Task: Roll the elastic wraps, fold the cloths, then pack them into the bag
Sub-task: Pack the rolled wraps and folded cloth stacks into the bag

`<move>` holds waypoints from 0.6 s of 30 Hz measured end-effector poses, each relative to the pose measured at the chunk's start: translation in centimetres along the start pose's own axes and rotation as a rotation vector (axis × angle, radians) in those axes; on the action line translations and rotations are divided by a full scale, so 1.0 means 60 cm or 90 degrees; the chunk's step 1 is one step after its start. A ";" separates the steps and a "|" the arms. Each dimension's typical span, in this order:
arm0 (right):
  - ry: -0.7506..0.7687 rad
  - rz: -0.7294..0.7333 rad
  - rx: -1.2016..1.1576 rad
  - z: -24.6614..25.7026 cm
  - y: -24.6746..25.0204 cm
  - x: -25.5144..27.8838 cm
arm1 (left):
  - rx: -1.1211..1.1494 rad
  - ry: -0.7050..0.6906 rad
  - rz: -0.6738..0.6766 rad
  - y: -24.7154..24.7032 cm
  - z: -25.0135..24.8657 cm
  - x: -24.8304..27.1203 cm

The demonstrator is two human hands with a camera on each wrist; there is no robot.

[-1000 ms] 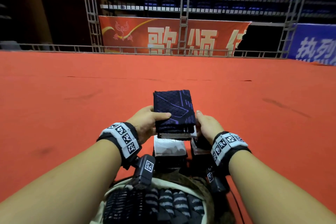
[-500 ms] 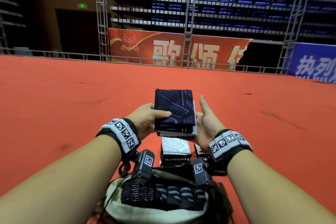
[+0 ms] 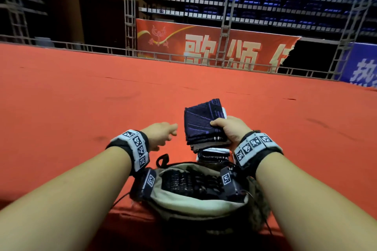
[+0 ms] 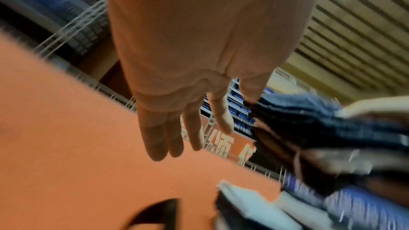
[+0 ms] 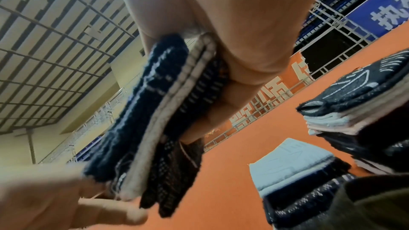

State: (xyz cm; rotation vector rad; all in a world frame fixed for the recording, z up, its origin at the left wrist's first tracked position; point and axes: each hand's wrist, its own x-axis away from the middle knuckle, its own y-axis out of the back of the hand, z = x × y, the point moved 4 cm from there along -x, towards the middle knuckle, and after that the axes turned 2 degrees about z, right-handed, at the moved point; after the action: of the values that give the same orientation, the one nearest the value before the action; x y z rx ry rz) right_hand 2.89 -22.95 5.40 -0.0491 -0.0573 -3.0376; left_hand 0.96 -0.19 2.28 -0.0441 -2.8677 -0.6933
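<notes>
Nearest us, the bag (image 3: 183, 204) gapes, rolled wraps (image 3: 189, 183) inside. Beyond it our left hand (image 3: 161, 134) has let go, fingers loose, while our right hand (image 3: 230, 130) alone clamps the folded cloths (image 3: 201, 123) above the stack on the desk (image 3: 213, 155); packing comes next, we judge.

left grip (image 3: 161, 135) empty with fingers straight, right grip (image 3: 231, 129) curled, clutching
</notes>
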 end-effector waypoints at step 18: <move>-0.174 0.058 0.169 -0.157 -0.084 0.017 | -0.282 0.168 0.062 -0.002 0.165 0.009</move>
State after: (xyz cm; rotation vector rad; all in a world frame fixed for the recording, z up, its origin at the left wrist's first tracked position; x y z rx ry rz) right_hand 1.08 -18.43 -4.17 -0.4316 -0.4637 -2.8825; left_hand -1.34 4.23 -6.32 -0.1412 -2.3978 -1.1988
